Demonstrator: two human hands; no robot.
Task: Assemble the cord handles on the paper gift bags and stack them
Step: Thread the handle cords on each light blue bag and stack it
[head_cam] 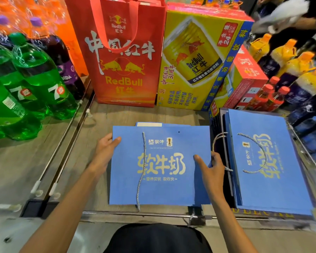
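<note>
Blue gift bag point(161, 190) on wooden shelf point(117, 115), left hand point(104, 152) and right hand point(212, 170) grasping its edges

flat bag point(161, 167) left of bag stack point(268, 161), drink boxes point(199, 64) behind

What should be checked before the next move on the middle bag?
1. Bag flat on the shelf: ok.
2. Left hand holds its left edge: ok.
3. Right hand holds its right edge: ok.
4. Cord forms a handle: not ok; it lies straight down the bag, past the bottom edge.
5. Right hole threaded: not ok; empty.
6. Cord's top end knotted: cannot tell.
</note>
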